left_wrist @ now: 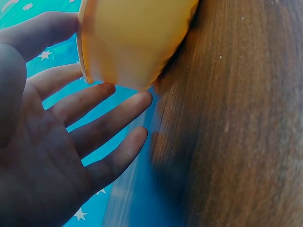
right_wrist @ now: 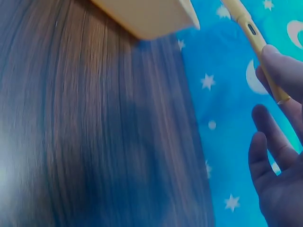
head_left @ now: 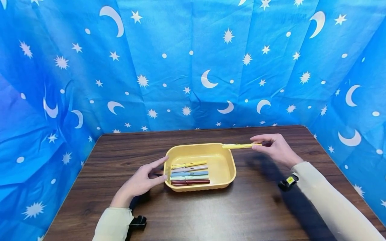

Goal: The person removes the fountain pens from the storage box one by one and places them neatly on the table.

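Observation:
A yellow plastic tray (head_left: 221, 167) sits on the table. In its left part lie several pens side by side: a yellow pen (head_left: 193, 164), a pale lilac one, a blue pen (head_left: 196, 173), a mint green one and a dark red pen (head_left: 196, 181). My left hand (head_left: 140, 179) touches the tray's left end with thumb and fingertips, its fingers spread and fairly straight. Between thumb and finger, my right hand (head_left: 275, 149) pinches the end of another yellow pen (head_left: 238, 146). That pen is held level, its far end over the tray's back right corner.
The dark wood table (head_left: 211, 214) extends around the tray. Behind and at both sides hangs a blue cloth (head_left: 181, 67) with white moons and stars. Black wrist mounts (head_left: 287, 182) are on both sleeves.

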Demonstrator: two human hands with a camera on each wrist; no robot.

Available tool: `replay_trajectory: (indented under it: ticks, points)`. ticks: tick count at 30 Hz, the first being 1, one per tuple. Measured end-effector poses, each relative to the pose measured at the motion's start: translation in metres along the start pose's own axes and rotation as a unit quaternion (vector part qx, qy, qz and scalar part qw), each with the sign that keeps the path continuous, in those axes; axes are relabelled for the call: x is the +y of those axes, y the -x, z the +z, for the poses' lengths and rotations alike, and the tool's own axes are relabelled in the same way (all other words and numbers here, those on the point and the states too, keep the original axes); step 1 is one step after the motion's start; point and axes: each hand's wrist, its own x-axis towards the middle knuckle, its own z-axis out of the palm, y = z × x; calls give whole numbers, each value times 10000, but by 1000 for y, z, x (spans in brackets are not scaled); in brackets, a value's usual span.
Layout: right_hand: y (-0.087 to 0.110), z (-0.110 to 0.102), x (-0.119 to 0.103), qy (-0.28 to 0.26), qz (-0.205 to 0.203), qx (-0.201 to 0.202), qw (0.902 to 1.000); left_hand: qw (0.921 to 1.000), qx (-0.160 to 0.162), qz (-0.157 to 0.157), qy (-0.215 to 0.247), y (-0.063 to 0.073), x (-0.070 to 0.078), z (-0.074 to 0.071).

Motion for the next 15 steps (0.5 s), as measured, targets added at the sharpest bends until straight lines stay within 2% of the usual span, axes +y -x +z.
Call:
replay_trajectory:
  ticks: [8,15]
  points:
    - [9,-15,26,5,53,196,9998,9999,22,-85,-52,1,1,-1]
    - [12,-17,47,-147,337,-19,9993,10000,41,-48,-42,2,2,0]
